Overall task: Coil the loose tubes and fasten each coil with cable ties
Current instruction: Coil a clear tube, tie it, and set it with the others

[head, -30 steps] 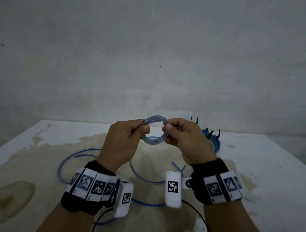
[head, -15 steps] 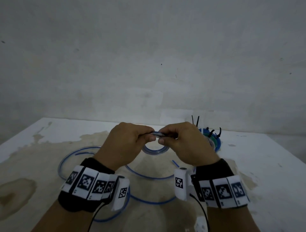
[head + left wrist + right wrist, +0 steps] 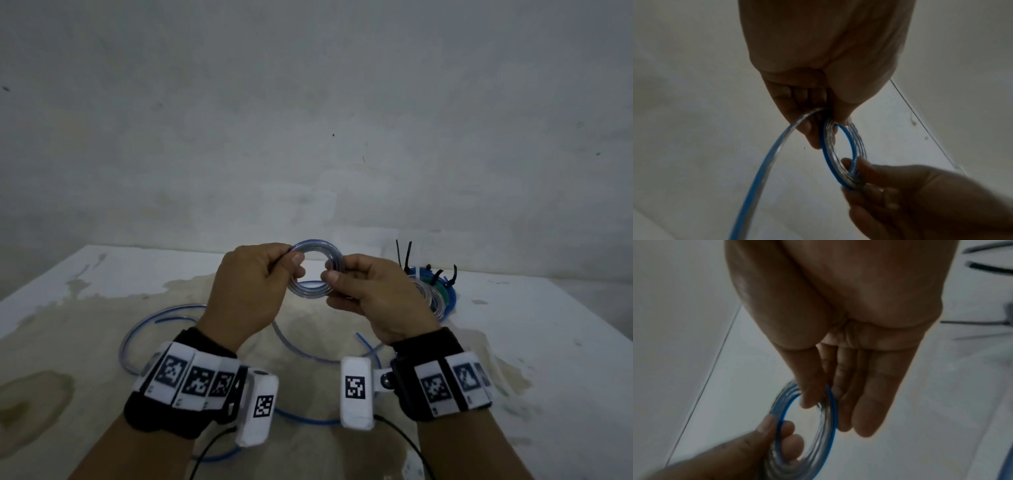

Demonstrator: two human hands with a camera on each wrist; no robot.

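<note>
A small coil of clear tube with a blue stripe (image 3: 317, 247) is held upright above the table between both hands. My left hand (image 3: 255, 284) pinches its left side; thumb and fingers show on the coil (image 3: 840, 155) in the left wrist view. My right hand (image 3: 368, 291) pinches the right side, its thumb on the coil (image 3: 818, 418) in the right wrist view. The tube's loose tail (image 3: 760, 170) runs from the left hand down to the table, where it lies in wide loops (image 3: 301, 353).
Finished coils of blue, green and clear tube (image 3: 440, 294) lie at the back right, fastened with black cable ties (image 3: 404, 255) whose tails stick up. The white table (image 3: 531, 342) is stained tan in the middle. A grey wall stands close behind.
Half a second ago the coil lay nearly flat and low between the hands. Both hands have lifted and turned it so its ring faces me again.
</note>
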